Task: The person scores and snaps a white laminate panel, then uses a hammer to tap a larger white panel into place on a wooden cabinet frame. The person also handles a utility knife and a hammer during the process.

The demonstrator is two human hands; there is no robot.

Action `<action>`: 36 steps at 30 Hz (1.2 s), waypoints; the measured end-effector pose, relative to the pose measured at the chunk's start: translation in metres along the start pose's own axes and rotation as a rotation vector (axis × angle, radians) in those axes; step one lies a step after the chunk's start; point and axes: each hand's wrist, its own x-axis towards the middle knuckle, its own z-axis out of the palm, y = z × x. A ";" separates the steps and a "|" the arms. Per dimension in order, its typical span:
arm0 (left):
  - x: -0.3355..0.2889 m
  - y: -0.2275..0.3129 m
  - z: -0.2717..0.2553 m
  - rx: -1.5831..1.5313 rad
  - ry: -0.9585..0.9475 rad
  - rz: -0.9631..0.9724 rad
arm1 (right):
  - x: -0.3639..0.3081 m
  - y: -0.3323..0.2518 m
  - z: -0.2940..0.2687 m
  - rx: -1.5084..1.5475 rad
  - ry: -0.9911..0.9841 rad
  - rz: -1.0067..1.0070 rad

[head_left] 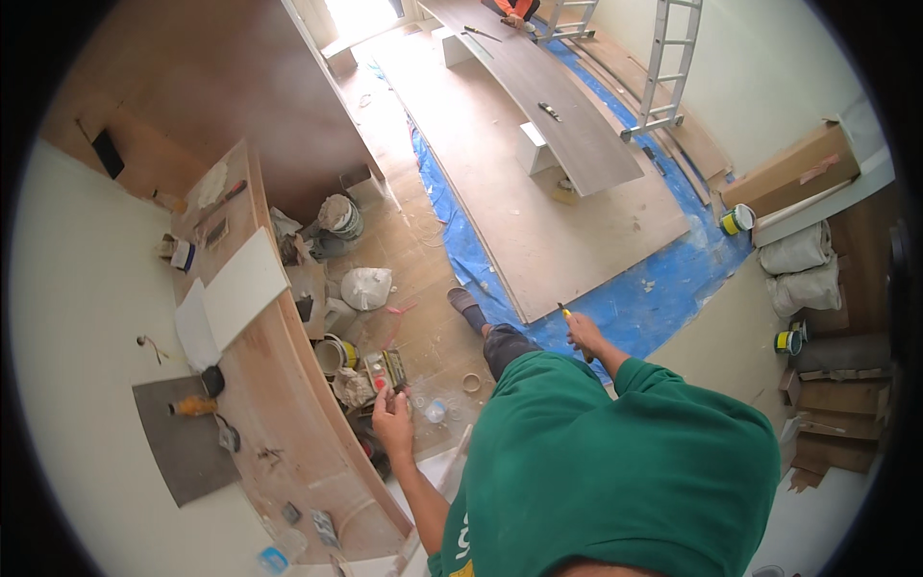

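Cluttered wooden bench [274, 380] left of left hand [392, 423]. Left hand: fingers curled; cannot tell what, if anything, they grip. Pale board [538, 236] flat, beyond right hand [585, 334]. Right hand clamped on yellow-handled tool [566, 313], pointing toward board. Blue sheet [630, 317] under board, beside grip. Ladder [658, 48] farther off, right.

Your right hand [584, 333] is gripping a yellow-and-black tool [567, 313] near the large board [596, 245], which is lying on blue sheeting [625, 313]. Your left hand [392, 423] is hanging beside the wooden counter [288, 375].
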 end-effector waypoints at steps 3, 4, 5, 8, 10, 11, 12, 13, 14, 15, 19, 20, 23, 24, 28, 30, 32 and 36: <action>0.079 0.020 -0.019 0.065 0.095 0.056 | 0.046 -0.071 0.035 -0.022 -0.027 -0.186; 0.105 0.032 -0.020 0.053 0.121 0.047 | 0.068 -0.084 0.049 -0.029 -0.019 -0.225; 0.128 0.044 -0.026 0.056 0.154 0.044 | 0.089 -0.103 0.063 -0.032 -0.017 -0.268; 0.180 0.084 -0.045 0.228 0.175 -0.009 | 0.135 -0.178 0.085 -0.240 -0.181 -0.388; 0.216 0.100 -0.063 0.292 0.192 -0.001 | 0.168 -0.213 0.108 -0.256 -0.161 -0.481; 0.234 0.097 -0.072 0.302 0.214 -0.011 | 0.174 -0.224 0.120 -0.269 -0.158 -0.514; 0.248 0.094 -0.081 0.312 0.235 -0.020 | 0.186 -0.238 0.128 -0.291 -0.130 -0.512; 0.260 0.107 -0.083 0.320 0.233 -0.030 | 0.197 -0.258 0.136 -0.319 -0.118 -0.522; 0.277 0.115 -0.085 0.363 0.224 0.007 | 0.207 -0.277 0.145 -0.267 -0.159 -0.468; 0.297 0.122 -0.092 0.419 0.213 0.040 | 0.214 -0.290 0.159 -0.208 -0.207 -0.406; 0.385 0.106 -0.118 0.580 0.332 0.115 | 0.185 -0.360 0.209 0.030 -0.448 -0.248; 0.404 0.105 -0.120 0.639 0.385 0.142 | 0.175 -0.372 0.224 0.078 -0.468 -0.243; 0.457 0.102 -0.124 0.695 0.447 0.175 | 0.146 -0.385 0.280 0.190 -0.601 -0.341; 0.474 0.103 -0.119 0.680 0.471 0.150 | 0.137 -0.385 0.302 0.182 -0.620 -0.438; 0.493 0.061 -0.135 0.872 0.504 0.079 | 0.076 -0.395 0.375 0.153 -0.727 -0.492; 0.496 0.058 -0.120 1.025 0.533 0.022 | 0.058 -0.400 0.398 0.085 -0.722 -0.584; 0.505 0.055 -0.111 1.007 0.549 0.091 | 0.055 -0.398 0.422 0.100 -0.639 -0.678; 0.499 0.064 -0.106 1.004 0.528 0.081 | 0.032 -0.394 0.463 0.314 -0.526 -0.717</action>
